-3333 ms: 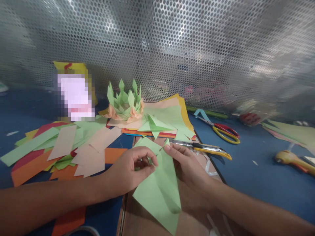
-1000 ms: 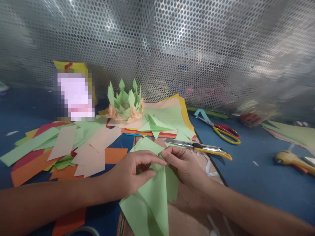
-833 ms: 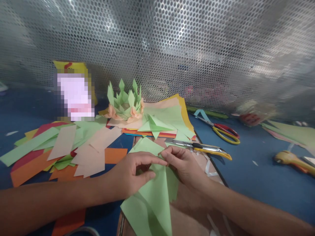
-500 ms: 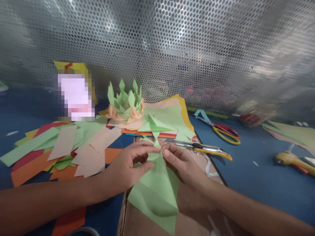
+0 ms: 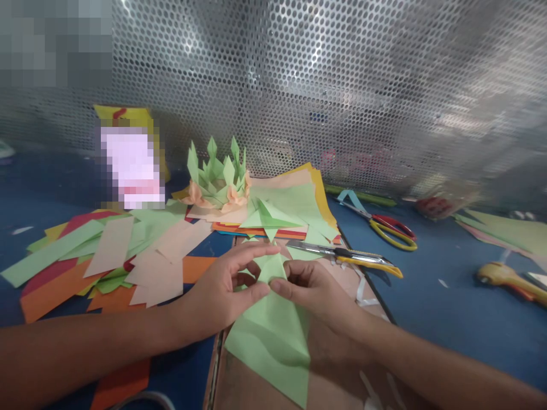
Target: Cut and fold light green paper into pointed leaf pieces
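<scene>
A folded sheet of green paper [image 5: 273, 333] lies over the brown cardboard, its narrow end pointing away from me. My left hand [image 5: 233, 279] is at its left side, index finger stretched along the tip and thumb pressing lower down, with the paper between them. Thumb and bent fingers of my right hand [image 5: 305, 279] pinch the paper's right edge, close to my left thumb. Just beyond the tip, a folded green paper piece [image 5: 271, 219] rests on a stack of coloured sheets [image 5: 284, 185].
A green and peach paper crown [image 5: 220, 176] stands behind. Coloured offcuts [image 5: 158, 259] are heaped on the left. To the right lie a box cutter [image 5: 342, 253], scissors [image 5: 391, 230] and a yellow-handled tool [image 5: 504, 276]. Perforated metal sheeting [image 5: 273, 85] closes off the back.
My right hand's thumb and fingers have slid down from the tip along the paper's edge, toward me. My left hand stays almost where it was.
</scene>
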A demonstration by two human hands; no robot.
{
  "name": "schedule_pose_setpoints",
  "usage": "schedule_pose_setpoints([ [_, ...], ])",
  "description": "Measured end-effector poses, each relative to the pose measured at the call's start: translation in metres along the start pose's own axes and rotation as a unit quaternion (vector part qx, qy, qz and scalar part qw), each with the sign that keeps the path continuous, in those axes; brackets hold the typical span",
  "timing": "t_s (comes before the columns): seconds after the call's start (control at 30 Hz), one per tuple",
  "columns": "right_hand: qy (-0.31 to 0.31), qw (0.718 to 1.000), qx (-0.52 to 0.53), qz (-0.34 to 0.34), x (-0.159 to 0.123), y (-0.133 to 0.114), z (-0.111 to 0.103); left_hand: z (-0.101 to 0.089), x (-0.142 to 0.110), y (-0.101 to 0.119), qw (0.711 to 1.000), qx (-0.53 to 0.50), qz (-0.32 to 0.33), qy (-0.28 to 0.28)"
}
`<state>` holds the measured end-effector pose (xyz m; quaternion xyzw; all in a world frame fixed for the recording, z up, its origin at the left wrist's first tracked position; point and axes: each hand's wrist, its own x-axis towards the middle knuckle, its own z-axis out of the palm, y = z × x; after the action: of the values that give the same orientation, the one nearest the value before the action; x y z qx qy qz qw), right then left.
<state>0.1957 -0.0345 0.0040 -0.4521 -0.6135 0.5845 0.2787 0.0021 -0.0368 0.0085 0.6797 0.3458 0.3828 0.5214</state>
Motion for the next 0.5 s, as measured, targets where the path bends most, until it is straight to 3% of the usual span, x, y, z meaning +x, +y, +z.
schedule_pose_setpoints([
  [0.2,0.002,1.0,-0.008,-0.004,0.0,0.0,0.0,0.0,0.0,0.002,1.0,-0.001,-0.012,0.012],
  [0.5,0.019,0.999,-0.039,0.008,0.0,-0.004,0.012,0.002,0.009,0.001,0.988,-0.108,-0.055,0.1],
])
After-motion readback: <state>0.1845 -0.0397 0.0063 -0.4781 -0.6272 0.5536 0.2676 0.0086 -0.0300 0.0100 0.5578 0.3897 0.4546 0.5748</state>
